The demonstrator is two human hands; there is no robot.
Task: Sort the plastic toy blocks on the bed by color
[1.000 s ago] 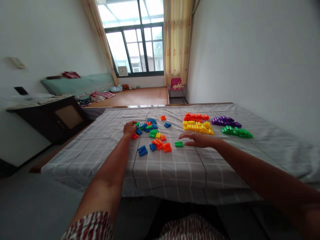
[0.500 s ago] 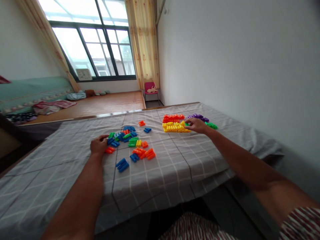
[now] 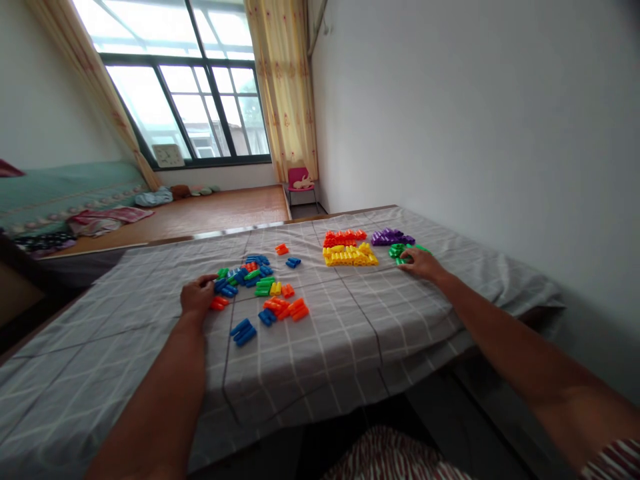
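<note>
My right hand [image 3: 419,263] is at the right of the table, its fingers closed around a small green plastic block [image 3: 401,261] beside the other green blocks [image 3: 397,250]; the hand partly covers that group. Just behind lie stacked purple blocks [image 3: 393,237]. To the left, yellow blocks [image 3: 350,256] form a row in front of a row of orange-red blocks [image 3: 345,237]. My left hand [image 3: 197,295] rests at the left edge of a mixed pile, fingers curled together next to blue blocks [image 3: 226,288] and orange ones [image 3: 219,303]. What its fingertips hold, if anything, is hidden.
Loose blue blocks [image 3: 243,332], orange blocks [image 3: 286,307] and green blocks [image 3: 265,287] lie scattered on the checked grey tablecloth [image 3: 330,360]. A white wall [image 3: 480,147] runs along the right. Beyond the table are a low platform [image 3: 235,207] and a pink chair [image 3: 297,175].
My right hand has moved right, from the end of the yellow row to the green blocks. The left hand stays beside the mixed pile. The view has shifted slightly.
</note>
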